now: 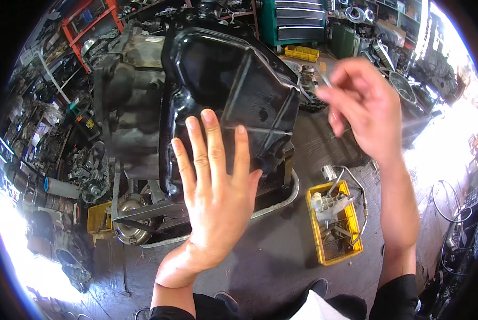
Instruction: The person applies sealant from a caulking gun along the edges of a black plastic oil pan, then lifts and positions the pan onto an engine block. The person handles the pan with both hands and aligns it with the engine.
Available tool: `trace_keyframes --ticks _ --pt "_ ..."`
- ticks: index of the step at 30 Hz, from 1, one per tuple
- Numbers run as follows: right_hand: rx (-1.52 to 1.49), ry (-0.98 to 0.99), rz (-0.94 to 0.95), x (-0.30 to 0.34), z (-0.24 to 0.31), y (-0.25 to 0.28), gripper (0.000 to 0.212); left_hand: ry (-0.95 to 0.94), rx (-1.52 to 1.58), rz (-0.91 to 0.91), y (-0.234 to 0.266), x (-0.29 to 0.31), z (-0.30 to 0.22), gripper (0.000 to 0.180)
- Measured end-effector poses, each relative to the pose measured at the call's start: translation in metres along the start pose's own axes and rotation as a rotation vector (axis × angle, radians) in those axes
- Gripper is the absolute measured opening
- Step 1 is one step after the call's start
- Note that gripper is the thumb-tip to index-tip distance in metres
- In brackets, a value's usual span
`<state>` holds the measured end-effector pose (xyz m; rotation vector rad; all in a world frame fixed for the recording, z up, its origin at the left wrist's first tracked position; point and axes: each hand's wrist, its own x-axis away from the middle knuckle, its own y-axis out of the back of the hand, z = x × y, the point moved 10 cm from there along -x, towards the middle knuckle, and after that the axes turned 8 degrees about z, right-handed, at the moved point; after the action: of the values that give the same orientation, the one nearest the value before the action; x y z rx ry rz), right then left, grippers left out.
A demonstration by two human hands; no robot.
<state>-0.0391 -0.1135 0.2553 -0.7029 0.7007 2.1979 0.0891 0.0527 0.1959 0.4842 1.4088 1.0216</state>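
A black oil pan (207, 69) with raised ribs covers the side of a grey metal transmission case (135, 106), which rests on a metal stand (148, 212). My left hand (215, 197) lies against the lower part of the pan, palm toward it, fingers spread and holding nothing. My right hand (364, 106) is raised to the right of the pan, apart from it, with thumb and fingers pinched together. A small silvery piece (326, 80) sticks out from the pinch, too blurred to name its kind.
On the floor at right stands a yellow bin (313, 229) with metal parts and a bent pipe (365, 197). A green tool cabinet (295, 24) and a yellow tray (301, 53) are at the back. Machine parts (92, 176) crowd the left; cables (452, 213) hang at right.
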Motion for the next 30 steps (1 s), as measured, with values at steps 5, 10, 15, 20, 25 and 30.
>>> trace_keyframes --ticks 5,10,15,20,25,30 --pt "0.279 0.163 0.083 -0.060 0.026 -0.043 0.017 0.007 0.050 0.030 0.002 0.001 0.002 0.079" --pt "0.764 0.375 -0.003 -0.075 0.057 -0.056 0.019 -0.018 0.150 0.010 0.005 0.003 0.007 0.080" --pt "0.891 0.363 0.056 -0.077 0.062 -0.064 0.016 -0.062 0.198 0.006 0.003 0.008 0.010 0.080" --pt "0.898 0.365 0.019 -0.076 0.066 -0.075 0.014 -0.070 0.302 -0.102 -0.002 0.009 0.012 0.070" --pt "0.854 0.307 -0.063 -0.075 0.067 -0.077 0.011 -0.102 0.405 -0.177 -0.010 0.015 0.022 0.061" --pt "0.884 0.305 -0.051 -0.079 0.070 -0.083 0.011 -0.094 0.377 -0.179 -0.019 0.016 0.025 0.069"
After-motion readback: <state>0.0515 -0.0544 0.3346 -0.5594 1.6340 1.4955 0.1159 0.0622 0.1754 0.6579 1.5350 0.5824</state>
